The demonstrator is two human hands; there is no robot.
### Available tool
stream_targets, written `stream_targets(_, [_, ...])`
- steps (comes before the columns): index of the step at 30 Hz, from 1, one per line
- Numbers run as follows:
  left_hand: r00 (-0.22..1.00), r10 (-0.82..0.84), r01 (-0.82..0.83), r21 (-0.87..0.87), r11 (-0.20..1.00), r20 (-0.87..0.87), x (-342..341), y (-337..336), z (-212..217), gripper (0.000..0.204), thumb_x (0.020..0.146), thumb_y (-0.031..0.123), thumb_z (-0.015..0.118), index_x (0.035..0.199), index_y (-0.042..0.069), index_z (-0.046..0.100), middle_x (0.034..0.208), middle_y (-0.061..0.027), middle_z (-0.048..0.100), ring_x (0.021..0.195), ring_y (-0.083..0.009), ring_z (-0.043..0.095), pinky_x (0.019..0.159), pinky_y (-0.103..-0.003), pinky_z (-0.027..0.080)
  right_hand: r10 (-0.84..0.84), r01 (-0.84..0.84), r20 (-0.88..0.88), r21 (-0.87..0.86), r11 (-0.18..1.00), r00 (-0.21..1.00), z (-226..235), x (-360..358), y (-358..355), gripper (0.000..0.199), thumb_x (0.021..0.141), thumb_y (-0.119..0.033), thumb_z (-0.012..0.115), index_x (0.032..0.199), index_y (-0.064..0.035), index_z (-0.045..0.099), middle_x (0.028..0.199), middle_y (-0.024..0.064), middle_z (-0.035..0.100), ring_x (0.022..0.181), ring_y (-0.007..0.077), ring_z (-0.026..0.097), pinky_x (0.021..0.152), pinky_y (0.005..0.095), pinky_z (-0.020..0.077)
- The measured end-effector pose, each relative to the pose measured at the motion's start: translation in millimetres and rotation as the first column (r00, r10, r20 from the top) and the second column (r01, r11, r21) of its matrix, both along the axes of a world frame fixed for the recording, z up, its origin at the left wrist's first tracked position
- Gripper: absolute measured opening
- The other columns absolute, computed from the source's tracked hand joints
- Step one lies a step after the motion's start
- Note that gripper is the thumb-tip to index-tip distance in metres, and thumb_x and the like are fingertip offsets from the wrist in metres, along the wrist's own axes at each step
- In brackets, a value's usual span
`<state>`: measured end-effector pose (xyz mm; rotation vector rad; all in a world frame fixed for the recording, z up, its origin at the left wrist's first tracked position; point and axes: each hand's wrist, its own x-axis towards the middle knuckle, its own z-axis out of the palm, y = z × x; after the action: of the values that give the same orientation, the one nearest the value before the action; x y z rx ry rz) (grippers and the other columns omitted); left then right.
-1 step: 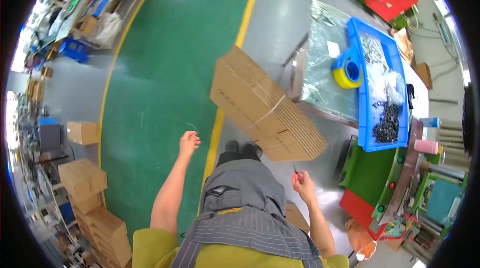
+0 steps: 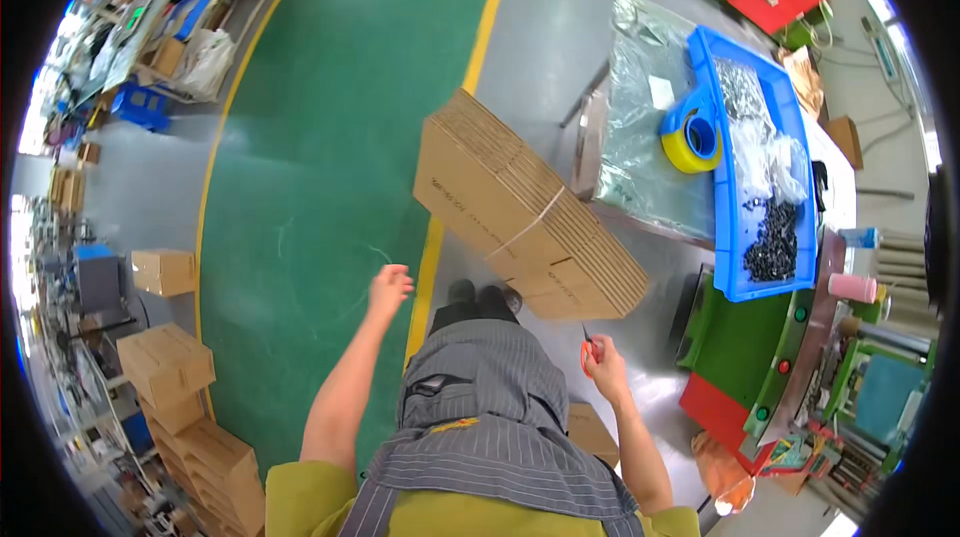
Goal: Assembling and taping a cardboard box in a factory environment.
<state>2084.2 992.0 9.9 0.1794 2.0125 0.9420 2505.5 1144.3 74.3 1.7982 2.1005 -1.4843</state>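
Red-handled scissors [image 2: 588, 353] are in my right hand [image 2: 606, 369], their dark blades pointing away from me, just short of the bundle's near end. The bundle is a thick stack of flattened cardboard boxes [image 2: 500, 212], standing on edge at an angle in front of my feet. A pale strap [image 2: 540, 219] runs round its middle. My left hand [image 2: 390, 294], left of the stack and apart from it, has its fingers curled. A thin pale strand [image 2: 379, 253] shows beside those fingers; whether they grip it is unclear.
To the right, a film-covered table [image 2: 640, 152] bears a blue-and-yellow tape dispenser [image 2: 690, 142] and a blue tray [image 2: 735, 272] of small parts. A green-and-red machine [image 2: 735, 347] stands nearer. Cardboard boxes [image 2: 165, 362] and shelving line the left side.
My left hand has shifted slightly to the right. The scissors in my right hand have moved a little, and their red handles show more plainly. The whole view has shifted slightly.
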Motion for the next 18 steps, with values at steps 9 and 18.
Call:
stream_targets(9, [0.806,-0.447,0.555,0.229,0.800,-0.388,142.1,241.9,-80.7,0.022,0.082,0.008,0.055,0.103,0.000,0.057,0.101,-0.0187,0.059,0.096,-0.0365,0.056,0.082,-0.040,0.046,-0.084,0.082,-0.095,-0.030,0.996,0.992,-59.7,-36.0,107.1,0.036,0.084,-0.003,0.057,0.119,-0.0016,0.048,0.095,0.0117,0.061,0.080,0.0178,0.061,0.067,0.0293,0.0490])
stream_targets(18, [0.901,-0.382,0.370,-0.098,0.924,-0.206,193.5,337.2,-157.9,0.027,0.080,0.011,0.059,0.102,-0.001,0.046,0.108,-0.0232,0.048,0.101,-0.0405,0.052,0.086,-0.048,0.043,-0.074,0.061,0.096,0.128,0.990,0.993,-152.2,-46.1,141.6,0.046,0.080,-0.013,0.070,0.118,-0.0018,0.048,0.093,0.0075,0.057,0.082,0.0173,0.054,0.078,0.0287,0.0453])
